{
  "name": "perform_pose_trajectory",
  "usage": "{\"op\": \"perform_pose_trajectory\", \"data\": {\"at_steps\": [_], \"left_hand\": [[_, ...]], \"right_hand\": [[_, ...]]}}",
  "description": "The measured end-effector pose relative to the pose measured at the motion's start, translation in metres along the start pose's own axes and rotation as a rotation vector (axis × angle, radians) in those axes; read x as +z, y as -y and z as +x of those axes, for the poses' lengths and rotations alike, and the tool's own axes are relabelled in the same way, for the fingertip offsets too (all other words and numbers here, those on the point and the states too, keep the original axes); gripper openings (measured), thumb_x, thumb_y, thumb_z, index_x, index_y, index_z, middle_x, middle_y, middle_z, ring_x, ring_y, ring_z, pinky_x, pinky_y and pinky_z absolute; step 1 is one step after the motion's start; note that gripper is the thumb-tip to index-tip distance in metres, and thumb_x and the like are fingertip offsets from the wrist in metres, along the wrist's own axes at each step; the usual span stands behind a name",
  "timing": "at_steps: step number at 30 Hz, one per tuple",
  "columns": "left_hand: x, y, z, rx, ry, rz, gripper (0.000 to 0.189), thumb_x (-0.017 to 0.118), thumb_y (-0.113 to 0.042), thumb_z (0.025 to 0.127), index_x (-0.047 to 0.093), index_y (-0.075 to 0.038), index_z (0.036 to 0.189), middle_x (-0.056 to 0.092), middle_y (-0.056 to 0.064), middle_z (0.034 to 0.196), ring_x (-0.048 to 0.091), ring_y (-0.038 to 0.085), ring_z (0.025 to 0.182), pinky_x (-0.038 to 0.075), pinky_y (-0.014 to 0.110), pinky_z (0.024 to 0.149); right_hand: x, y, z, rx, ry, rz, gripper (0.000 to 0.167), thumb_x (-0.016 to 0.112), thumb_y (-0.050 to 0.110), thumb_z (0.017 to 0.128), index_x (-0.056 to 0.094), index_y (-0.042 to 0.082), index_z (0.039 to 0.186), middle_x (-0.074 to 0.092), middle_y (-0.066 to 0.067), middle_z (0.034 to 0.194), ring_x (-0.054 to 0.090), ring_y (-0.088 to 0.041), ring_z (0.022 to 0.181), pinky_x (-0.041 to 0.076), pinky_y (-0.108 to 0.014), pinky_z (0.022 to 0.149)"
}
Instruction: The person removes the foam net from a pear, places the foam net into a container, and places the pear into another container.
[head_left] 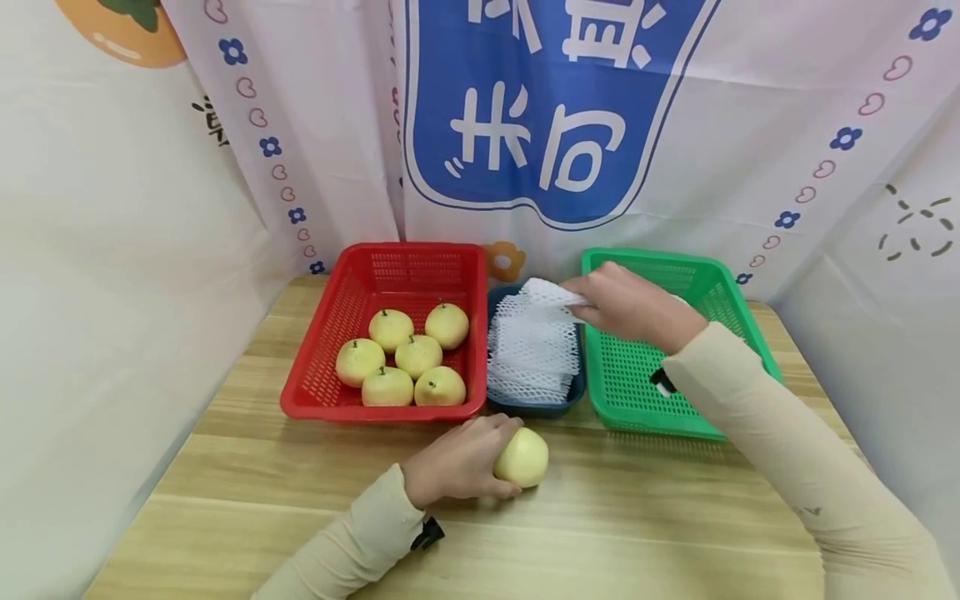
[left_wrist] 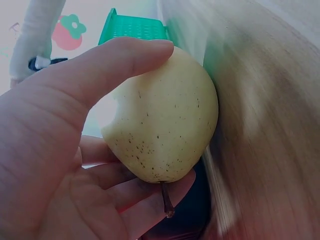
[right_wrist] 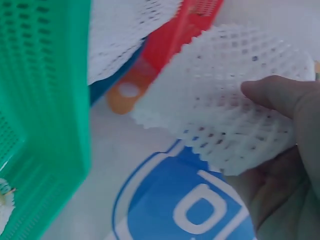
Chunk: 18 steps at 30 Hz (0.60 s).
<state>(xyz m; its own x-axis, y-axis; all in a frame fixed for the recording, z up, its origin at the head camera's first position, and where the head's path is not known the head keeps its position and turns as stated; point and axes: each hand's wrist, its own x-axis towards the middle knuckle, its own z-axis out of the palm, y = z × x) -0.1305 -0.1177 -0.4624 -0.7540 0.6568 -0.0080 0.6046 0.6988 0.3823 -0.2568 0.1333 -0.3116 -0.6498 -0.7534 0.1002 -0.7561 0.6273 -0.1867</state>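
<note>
My left hand (head_left: 463, 460) grips a pale yellow pear (head_left: 525, 458) at the wooden table, in front of the baskets. In the left wrist view, thumb and fingers curl round this pear (left_wrist: 165, 117), whose brown stem points down in that picture. Over the blue basket, my right hand (head_left: 633, 304) pinches a white foam fruit net (right_wrist: 220, 95) between thumb and fingers. The right wrist view shows that net flattened and lifted from the rest. More white foam nets (head_left: 531, 350) lie piled in the small blue basket (head_left: 536, 410), partly covering its inside.
To the left stands a red basket (head_left: 296, 402) with several pears (head_left: 417, 357) in it. A green basket (head_left: 633, 417) is at the right, partly behind my right arm; a netted fruit (right_wrist: 5, 205) shows inside. A printed curtain (head_left: 330, 125) hangs behind the wooden table (head_left: 600, 533).
</note>
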Motion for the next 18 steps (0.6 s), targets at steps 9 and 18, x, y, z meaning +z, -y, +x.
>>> {"op": "perform_pose_trajectory", "data": {"at_steps": [9, 18], "left_hand": [[0.002, 0.0, 0.0, 0.005, 0.006, 0.03, 0.069, 0.09, -0.042, 0.081, 0.06, -0.006, 0.132, 0.07, 0.004, 0.115, 0.064, 0.011, 0.096, 0.058, 0.027, 0.084], [0.0, -0.002, -0.003, -0.009, 0.027, 0.034, 0.073, 0.089, -0.042, 0.082, 0.059, -0.005, 0.137, 0.07, 0.006, 0.121, 0.065, 0.011, 0.099, 0.058, 0.026, 0.087]], "right_hand": [[0.033, -0.025, 0.039, -0.059, -0.029, -0.253, 0.001, 0.07, 0.008, 0.099, 0.071, 0.008, 0.099, 0.074, -0.006, 0.084, 0.066, -0.02, 0.067, 0.059, -0.039, 0.07], [0.064, -0.029, 0.062, -0.062, 0.107, -0.427, 0.012, 0.072, 0.014, 0.1, 0.076, 0.003, 0.103, 0.076, -0.012, 0.084, 0.073, -0.026, 0.069, 0.062, -0.039, 0.067]]}}
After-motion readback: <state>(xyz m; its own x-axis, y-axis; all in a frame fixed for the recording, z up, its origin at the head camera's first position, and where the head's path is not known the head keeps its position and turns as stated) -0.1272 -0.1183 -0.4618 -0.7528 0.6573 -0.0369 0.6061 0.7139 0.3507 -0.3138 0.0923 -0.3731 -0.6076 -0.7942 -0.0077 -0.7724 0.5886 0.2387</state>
